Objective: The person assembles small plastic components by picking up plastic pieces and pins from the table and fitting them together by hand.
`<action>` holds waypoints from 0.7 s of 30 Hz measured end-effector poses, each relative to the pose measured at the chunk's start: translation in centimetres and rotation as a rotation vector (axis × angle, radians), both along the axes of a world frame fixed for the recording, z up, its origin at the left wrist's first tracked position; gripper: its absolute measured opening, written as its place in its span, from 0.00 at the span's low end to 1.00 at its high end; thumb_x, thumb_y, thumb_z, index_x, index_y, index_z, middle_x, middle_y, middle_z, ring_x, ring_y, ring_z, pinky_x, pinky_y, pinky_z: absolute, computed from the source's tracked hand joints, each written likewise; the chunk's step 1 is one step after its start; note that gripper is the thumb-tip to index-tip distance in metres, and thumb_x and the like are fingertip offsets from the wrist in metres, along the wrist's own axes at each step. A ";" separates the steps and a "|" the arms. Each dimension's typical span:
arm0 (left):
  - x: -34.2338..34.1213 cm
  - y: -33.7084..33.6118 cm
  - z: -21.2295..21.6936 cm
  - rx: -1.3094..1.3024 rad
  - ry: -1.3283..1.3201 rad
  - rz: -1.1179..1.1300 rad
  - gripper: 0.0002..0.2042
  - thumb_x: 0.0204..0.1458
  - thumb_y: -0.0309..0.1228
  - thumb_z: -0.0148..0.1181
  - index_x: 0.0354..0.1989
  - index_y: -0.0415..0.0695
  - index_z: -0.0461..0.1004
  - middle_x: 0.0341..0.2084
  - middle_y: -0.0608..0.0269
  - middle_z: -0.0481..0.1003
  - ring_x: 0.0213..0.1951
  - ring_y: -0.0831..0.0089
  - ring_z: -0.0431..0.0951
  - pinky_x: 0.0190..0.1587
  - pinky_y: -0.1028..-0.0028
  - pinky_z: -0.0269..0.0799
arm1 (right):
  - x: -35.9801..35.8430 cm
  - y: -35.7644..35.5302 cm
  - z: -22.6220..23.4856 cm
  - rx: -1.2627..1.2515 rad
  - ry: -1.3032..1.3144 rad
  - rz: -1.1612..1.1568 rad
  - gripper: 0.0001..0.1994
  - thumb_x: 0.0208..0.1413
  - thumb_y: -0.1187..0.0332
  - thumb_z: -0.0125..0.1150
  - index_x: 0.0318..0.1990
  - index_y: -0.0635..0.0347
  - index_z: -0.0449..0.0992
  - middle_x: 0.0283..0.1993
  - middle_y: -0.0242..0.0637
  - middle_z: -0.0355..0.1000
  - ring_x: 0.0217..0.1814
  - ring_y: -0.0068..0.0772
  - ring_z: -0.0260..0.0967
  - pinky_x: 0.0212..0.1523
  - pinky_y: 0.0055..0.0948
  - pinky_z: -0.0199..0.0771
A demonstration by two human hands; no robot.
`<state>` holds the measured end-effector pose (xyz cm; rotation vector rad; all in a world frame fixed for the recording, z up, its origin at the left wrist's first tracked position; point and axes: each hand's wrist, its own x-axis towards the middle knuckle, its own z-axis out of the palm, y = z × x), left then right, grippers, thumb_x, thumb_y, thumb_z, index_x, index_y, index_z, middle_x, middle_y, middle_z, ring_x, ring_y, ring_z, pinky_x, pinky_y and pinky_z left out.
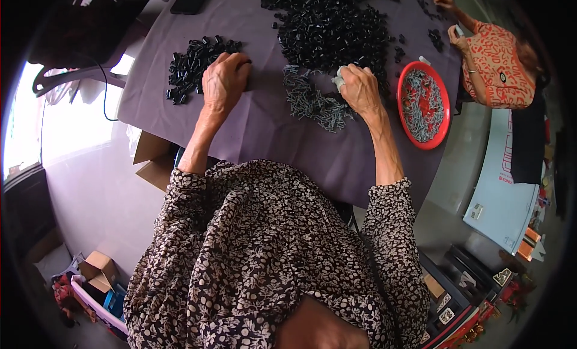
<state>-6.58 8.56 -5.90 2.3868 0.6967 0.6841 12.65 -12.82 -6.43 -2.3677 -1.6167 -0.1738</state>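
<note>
Left hand (223, 78) curled, knuckles up, on a small pile of black parts (191, 65), right hand (358, 88) closed over a pale bit (too small to identify) beside grey screws (315, 106), big black heap (333, 27), red dish (424, 104), purple table (264, 130), co-worker's orange sleeve (499, 63), cardboard boxes (153, 160) partly hidden beneath.

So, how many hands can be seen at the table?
4. The person's left hand rests on the small pile of black parts, the right hand by the grey screws. A co-worker's two hands are at the far right corner.
</note>
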 end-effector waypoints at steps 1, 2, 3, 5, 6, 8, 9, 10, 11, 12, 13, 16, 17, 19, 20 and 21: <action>-0.1 -0.1 -0.1 -0.003 -0.001 0.001 0.07 0.42 0.29 0.57 0.29 0.40 0.76 0.25 0.54 0.74 0.29 0.58 0.75 0.33 0.67 0.70 | 0.0 0.0 0.2 -0.011 0.017 0.015 0.03 0.41 0.74 0.55 0.24 0.62 0.68 0.25 0.40 0.67 0.28 0.45 0.65 0.31 0.38 0.63; -0.2 -0.2 -0.2 0.059 -0.024 0.017 0.07 0.42 0.29 0.57 0.29 0.41 0.76 0.25 0.54 0.74 0.29 0.59 0.75 0.33 0.67 0.70 | 0.0 -0.1 0.4 -0.022 0.034 0.029 0.03 0.41 0.74 0.56 0.25 0.62 0.69 0.26 0.40 0.67 0.28 0.44 0.64 0.31 0.38 0.62; -0.4 -0.2 -0.3 0.125 -0.044 0.039 0.08 0.42 0.30 0.58 0.30 0.41 0.76 0.24 0.54 0.74 0.29 0.60 0.75 0.33 0.67 0.70 | -0.1 0.1 0.9 -0.023 0.035 0.034 0.03 0.41 0.74 0.56 0.25 0.62 0.69 0.26 0.40 0.67 0.28 0.44 0.64 0.31 0.38 0.62; 0.6 -1.8 1.8 -0.092 -0.095 -0.057 0.09 0.42 0.31 0.59 0.30 0.40 0.76 0.24 0.55 0.74 0.28 0.62 0.75 0.33 0.68 0.70 | -0.7 0.1 3.1 0.098 0.210 0.088 0.05 0.39 0.75 0.57 0.28 0.63 0.70 0.27 0.39 0.67 0.28 0.43 0.63 0.32 0.38 0.63; 1.6 -2.9 3.3 -0.308 -0.150 -0.169 0.10 0.43 0.33 0.60 0.31 0.40 0.76 0.24 0.57 0.74 0.27 0.65 0.75 0.32 0.69 0.70 | -1.3 0.1 4.6 0.093 0.208 0.084 0.05 0.39 0.75 0.57 0.28 0.63 0.70 0.27 0.39 0.67 0.28 0.43 0.63 0.32 0.38 0.63; 3.2 -4.6 5.8 -0.788 -0.074 -0.348 0.14 0.49 0.35 0.58 0.37 0.37 0.74 0.27 0.60 0.75 0.30 0.73 0.75 0.34 0.74 0.70 | -2.2 1.0 7.4 0.178 0.149 0.194 0.05 0.39 0.75 0.56 0.26 0.61 0.68 0.25 0.38 0.66 0.27 0.41 0.62 0.32 0.35 0.61; 4.1 -5.3 5.7 -0.987 -0.072 -0.395 0.13 0.49 0.35 0.58 0.36 0.37 0.74 0.26 0.62 0.75 0.30 0.74 0.74 0.35 0.76 0.70 | -2.1 1.2 8.1 0.160 0.120 0.225 0.05 0.38 0.76 0.56 0.26 0.62 0.67 0.26 0.39 0.66 0.28 0.41 0.62 0.32 0.35 0.63; 4.9 -5.7 5.4 -1.186 -0.067 -0.443 0.13 0.50 0.36 0.58 0.35 0.37 0.75 0.26 0.63 0.75 0.29 0.76 0.74 0.35 0.77 0.70 | -2.2 1.4 8.8 0.161 0.119 0.223 0.05 0.38 0.76 0.56 0.26 0.62 0.67 0.26 0.39 0.66 0.28 0.41 0.62 0.32 0.35 0.63; 5.4 -6.1 5.1 -1.326 -0.121 -0.489 0.11 0.50 0.36 0.58 0.34 0.40 0.75 0.25 0.64 0.74 0.28 0.79 0.73 0.35 0.78 0.70 | -2.3 1.6 9.4 0.173 0.108 0.226 0.07 0.38 0.77 0.57 0.28 0.64 0.68 0.27 0.39 0.66 0.29 0.42 0.62 0.31 0.35 0.64; 5.6 -6.1 5.2 -1.327 -0.115 -0.494 0.11 0.50 0.36 0.58 0.34 0.40 0.75 0.25 0.64 0.74 0.28 0.79 0.73 0.35 0.78 0.70 | -2.3 1.6 9.7 0.184 0.096 0.223 0.09 0.37 0.78 0.58 0.30 0.65 0.70 0.27 0.39 0.66 0.30 0.42 0.63 0.31 0.35 0.65; 5.8 -6.2 5.4 -1.376 -0.120 -0.486 0.11 0.50 0.36 0.59 0.34 0.40 0.74 0.25 0.64 0.74 0.27 0.79 0.73 0.36 0.79 0.71 | -2.0 1.5 9.7 0.211 0.143 0.214 0.09 0.38 0.78 0.58 0.31 0.65 0.71 0.27 0.38 0.67 0.29 0.41 0.65 0.30 0.33 0.66; 5.8 -6.0 4.7 -1.471 -0.159 -0.458 0.10 0.50 0.34 0.58 0.34 0.39 0.74 0.26 0.64 0.74 0.28 0.79 0.74 0.36 0.79 0.71 | -2.3 0.8 9.8 0.302 0.662 0.012 0.09 0.39 0.78 0.59 0.33 0.65 0.73 0.27 0.38 0.69 0.30 0.39 0.68 0.31 0.30 0.68; 5.7 -5.8 4.4 -1.469 -0.210 -0.422 0.10 0.51 0.33 0.57 0.34 0.39 0.74 0.26 0.64 0.74 0.28 0.78 0.73 0.36 0.79 0.71 | -1.9 0.6 9.1 0.335 0.610 0.014 0.09 0.41 0.78 0.59 0.34 0.63 0.74 0.29 0.38 0.71 0.31 0.37 0.70 0.33 0.27 0.69; 5.5 -5.1 4.1 -1.481 -0.261 -0.365 0.09 0.51 0.30 0.55 0.36 0.39 0.73 0.26 0.63 0.74 0.29 0.78 0.73 0.36 0.79 0.71 | -1.7 -0.4 7.8 0.182 0.520 0.013 0.10 0.41 0.78 0.59 0.34 0.63 0.75 0.29 0.39 0.71 0.31 0.37 0.70 0.33 0.27 0.70; 5.2 -4.7 3.9 -1.484 -0.256 -0.362 0.09 0.51 0.30 0.55 0.36 0.39 0.73 0.26 0.63 0.74 0.29 0.78 0.73 0.36 0.79 0.71 | -1.8 -1.0 6.9 0.030 0.424 0.018 0.10 0.41 0.77 0.60 0.35 0.62 0.75 0.30 0.39 0.71 0.31 0.37 0.70 0.34 0.27 0.70; 5.1 -4.4 3.7 -1.455 -0.250 -0.338 0.08 0.51 0.30 0.55 0.37 0.39 0.73 0.26 0.63 0.74 0.29 0.78 0.73 0.37 0.79 0.71 | -2.0 -2.0 5.1 0.018 0.471 0.088 0.10 0.41 0.77 0.59 0.35 0.61 0.75 0.30 0.40 0.71 0.32 0.39 0.70 0.33 0.29 0.70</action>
